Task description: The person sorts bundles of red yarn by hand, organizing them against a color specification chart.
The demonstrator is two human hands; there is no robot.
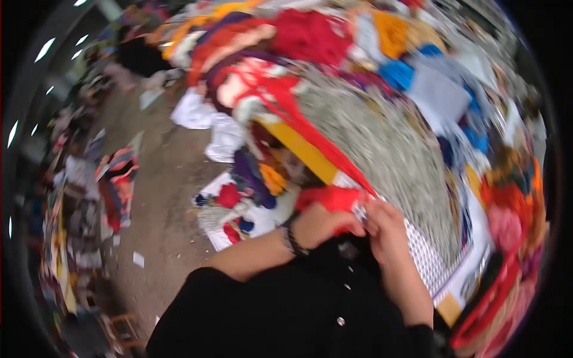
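Note:
My left hand [325,224], with a dark bracelet at the wrist, is closed on a bunched red textile strip [335,149]. Close beside it, my right hand [385,222] pinches the same strip near its edge. From my fingers the strip runs up and left over a large heap of grey strands [382,137] to a red and white bundle. Whether it is cloth or yarn is too blurred to tell. A small white patterned piece shows between my hands. Below the hands is my black buttoned top.
A yellow board edge [298,149] and a white perforated surface [425,253] border the grey heap. Colourful textiles pile up behind and at right. On the floor at left lie a white sheet with coloured bundles [212,234], white bags [224,138] and a wooden stool [124,329].

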